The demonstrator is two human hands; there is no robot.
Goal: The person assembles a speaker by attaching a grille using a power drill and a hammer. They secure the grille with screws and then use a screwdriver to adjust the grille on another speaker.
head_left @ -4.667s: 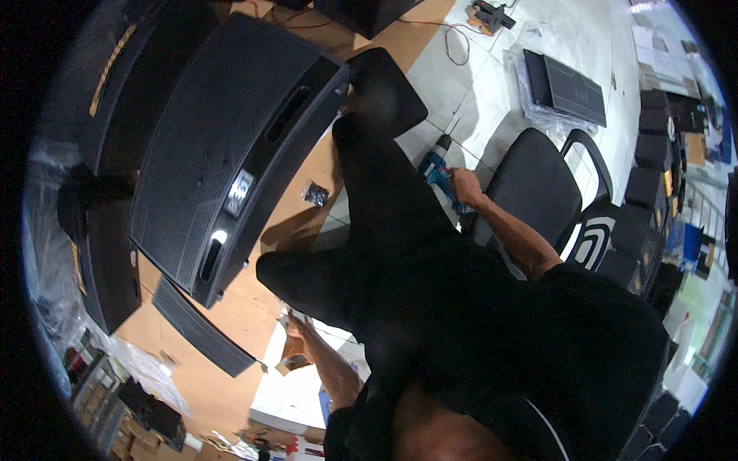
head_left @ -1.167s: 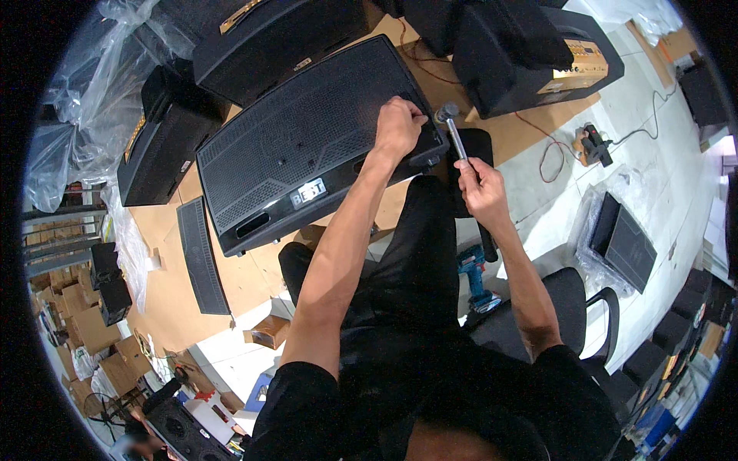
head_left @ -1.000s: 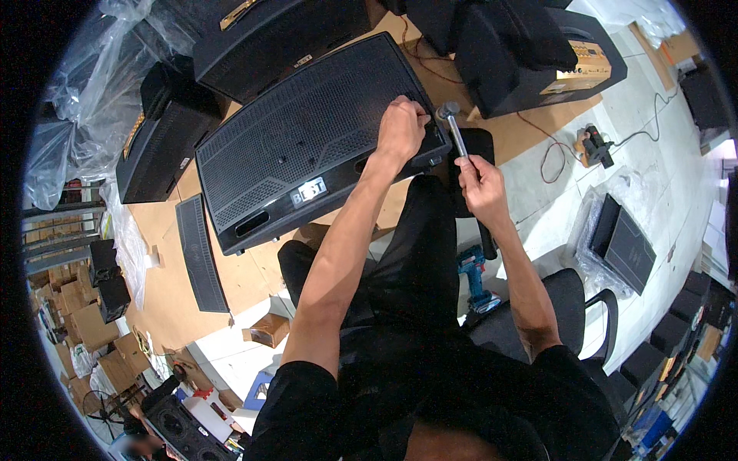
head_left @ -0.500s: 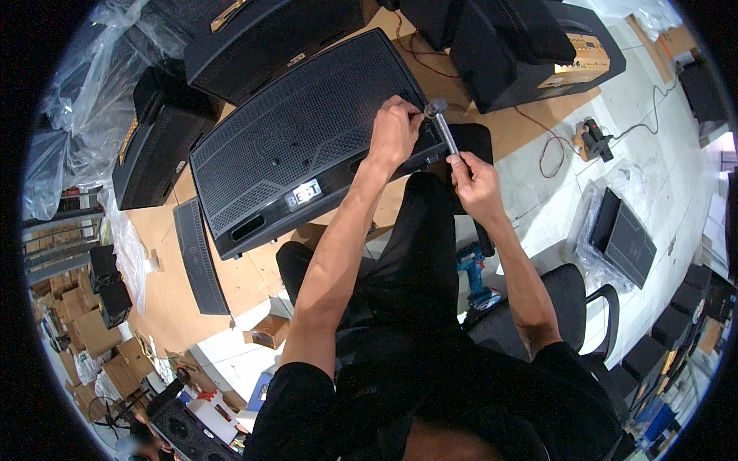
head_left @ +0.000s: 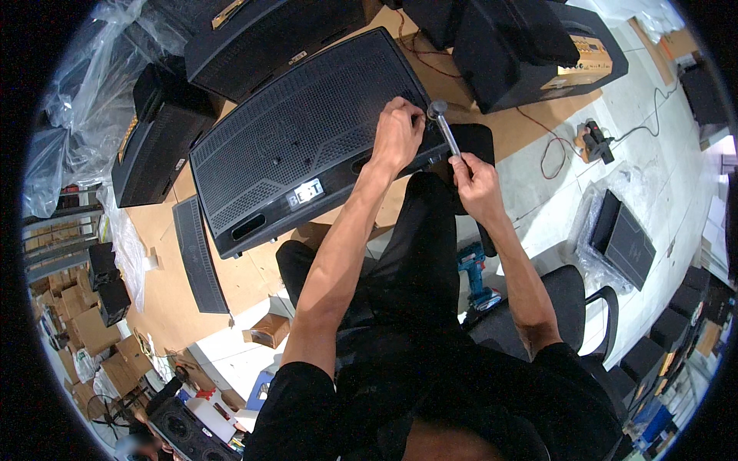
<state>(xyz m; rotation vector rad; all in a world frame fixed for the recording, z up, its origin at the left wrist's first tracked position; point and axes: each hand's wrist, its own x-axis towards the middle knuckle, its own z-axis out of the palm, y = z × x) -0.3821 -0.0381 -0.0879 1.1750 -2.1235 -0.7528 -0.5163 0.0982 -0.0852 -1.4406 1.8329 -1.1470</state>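
A large black speaker cabinet point(head_left: 307, 115) with a perforated grille lies before me, grille up and slanted. My right hand point(head_left: 478, 184) is wrapped round the silvery handle of a small hammer point(head_left: 445, 127). The hammer's rounded head is just past the cabinet's right corner. My left hand point(head_left: 398, 134) rests at the grille's right end, fingers bent and pinched together near the hammer head. Whatever those fingers hold, if anything, is hidden.
Other black speakers stand behind point(head_left: 277, 46), at left point(head_left: 161, 146) and at right point(head_left: 507, 61). A narrow black grille panel point(head_left: 200, 257) lies on the brown board point(head_left: 154, 284). A teal cordless drill point(head_left: 478, 276) and a black chair point(head_left: 530, 307) are near my right arm.
The hammer head has shifted slightly and is less blurred. My left hand has moved a little down and to the right along the cabinet's edge. The right hand stays nearly in place.
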